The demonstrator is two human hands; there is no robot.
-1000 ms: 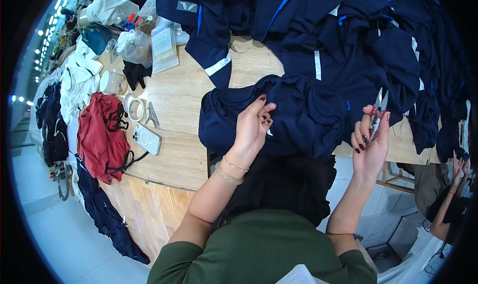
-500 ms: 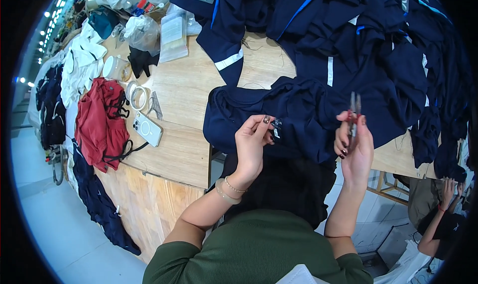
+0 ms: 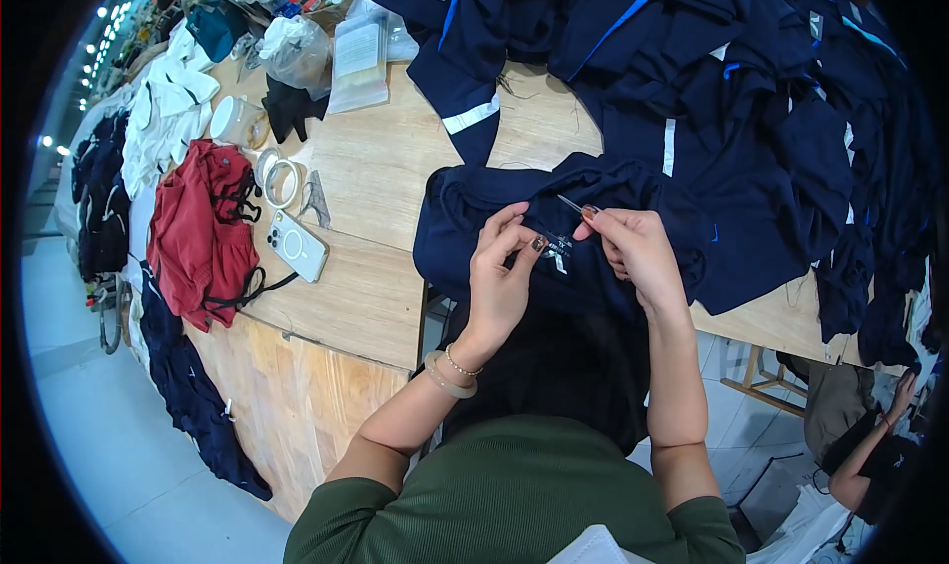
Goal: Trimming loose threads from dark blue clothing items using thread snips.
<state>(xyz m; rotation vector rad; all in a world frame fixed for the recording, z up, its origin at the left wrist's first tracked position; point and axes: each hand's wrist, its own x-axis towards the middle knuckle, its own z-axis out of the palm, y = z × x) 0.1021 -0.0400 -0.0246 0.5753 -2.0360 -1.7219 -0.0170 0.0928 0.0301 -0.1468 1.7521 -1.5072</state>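
A navy blue garment (image 3: 494, 208) lies over the near edge of the wooden table (image 3: 376, 178). My left hand (image 3: 502, 272) pinches the cloth beside a small white label (image 3: 560, 260) sewn into it. My right hand (image 3: 641, 253) holds small metal scissors (image 3: 571, 205), their thin tip pointing up and to the left just above the label. The two hands are close together, almost touching over the label.
A heap of navy garments with blue and white stripes (image 3: 732, 99) covers the table's far right. At left lie a red garment (image 3: 203, 233), a white phone (image 3: 297, 246), tape rolls (image 3: 282, 178), clear bags (image 3: 361, 55) and white clothes (image 3: 163, 119). Another person (image 3: 875, 445) sits low at right.
My hands have come down and together onto the garment. The right hand, held up with the scissors upright a second ago, now holds them at the label, which the left hand pinches.
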